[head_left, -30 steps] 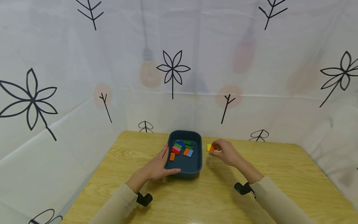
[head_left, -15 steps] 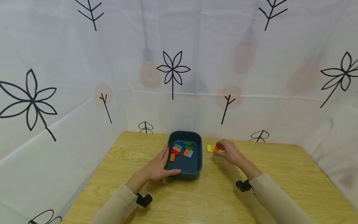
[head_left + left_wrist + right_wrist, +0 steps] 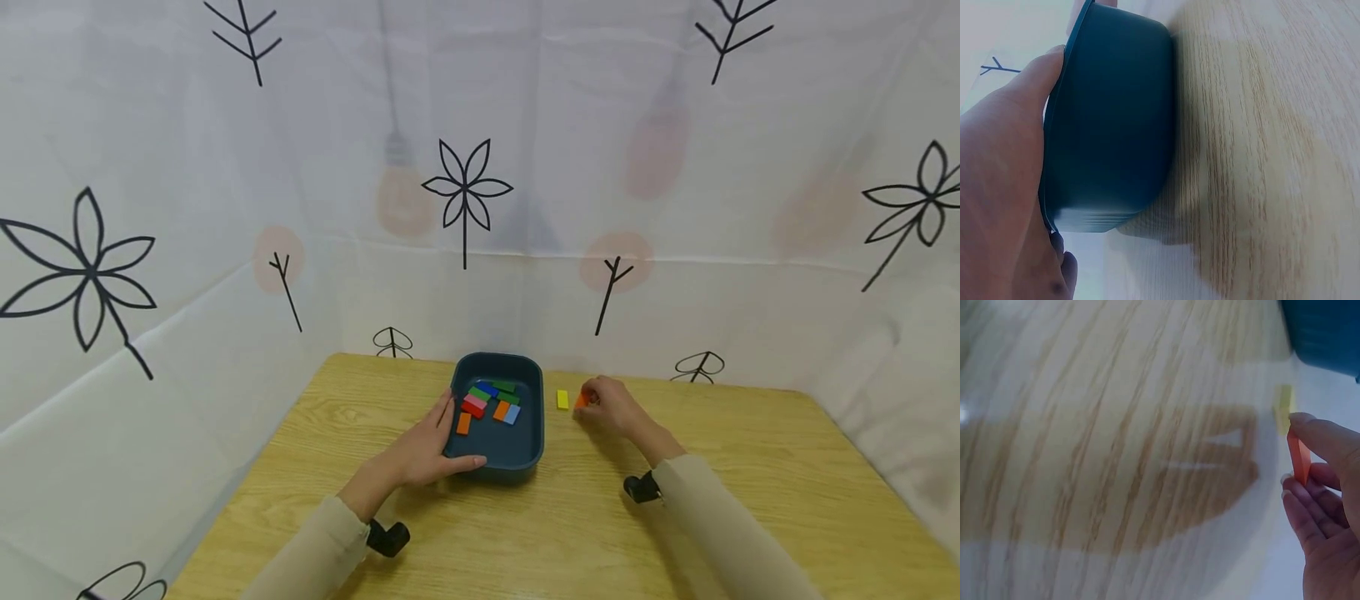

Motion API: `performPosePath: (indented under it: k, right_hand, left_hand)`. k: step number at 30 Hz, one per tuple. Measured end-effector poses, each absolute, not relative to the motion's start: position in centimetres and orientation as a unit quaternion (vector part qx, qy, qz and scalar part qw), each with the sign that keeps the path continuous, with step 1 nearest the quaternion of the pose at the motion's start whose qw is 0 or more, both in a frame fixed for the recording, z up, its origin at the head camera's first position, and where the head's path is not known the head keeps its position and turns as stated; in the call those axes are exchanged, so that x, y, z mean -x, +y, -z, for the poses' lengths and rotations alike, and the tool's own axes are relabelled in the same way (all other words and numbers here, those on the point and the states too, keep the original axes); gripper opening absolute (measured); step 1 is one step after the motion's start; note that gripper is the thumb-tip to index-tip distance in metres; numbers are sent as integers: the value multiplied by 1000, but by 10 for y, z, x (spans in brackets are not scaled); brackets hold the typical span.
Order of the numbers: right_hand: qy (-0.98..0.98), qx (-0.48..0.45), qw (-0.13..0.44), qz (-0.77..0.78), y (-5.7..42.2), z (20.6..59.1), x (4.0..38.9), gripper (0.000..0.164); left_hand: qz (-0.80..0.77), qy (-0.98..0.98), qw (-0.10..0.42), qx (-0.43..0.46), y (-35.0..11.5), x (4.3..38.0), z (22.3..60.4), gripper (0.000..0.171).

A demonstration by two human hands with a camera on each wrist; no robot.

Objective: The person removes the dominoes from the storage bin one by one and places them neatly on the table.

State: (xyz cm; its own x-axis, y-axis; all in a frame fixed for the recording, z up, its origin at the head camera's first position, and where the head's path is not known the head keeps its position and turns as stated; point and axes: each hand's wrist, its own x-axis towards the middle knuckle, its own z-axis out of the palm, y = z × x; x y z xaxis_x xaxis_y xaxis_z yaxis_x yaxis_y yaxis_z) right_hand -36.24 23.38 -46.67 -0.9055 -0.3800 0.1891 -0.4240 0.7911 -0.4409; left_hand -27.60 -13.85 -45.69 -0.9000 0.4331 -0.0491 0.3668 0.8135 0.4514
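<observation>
The right grip [image 3: 615,407] is pinching a partly hidden, orange rectangular tile [image 3: 1300,456]. The left grip [image 3: 423,452], outspread, is touching a dark-blue rectangular plastic tub [image 3: 506,450].

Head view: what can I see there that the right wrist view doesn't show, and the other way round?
Only the head view shows the left hand resting on the bin, the coloured pieces inside it and the flower drawings on the cloth.

Only the right wrist view shows the palm side of the right hand, with the orange piece pinched there.

Both share the orange piece, the yellow piece, the table and the bin, though the wrist view catches just part of its outside.
</observation>
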Motion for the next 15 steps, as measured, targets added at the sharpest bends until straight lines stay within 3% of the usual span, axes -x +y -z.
performPosePath:
  k: [15]
  right_hand:
    - [-941, -205, 13, -268, 232, 474, 369, 31]
  left_hand:
    - [-226, 949, 74, -209, -139, 278, 459, 123]
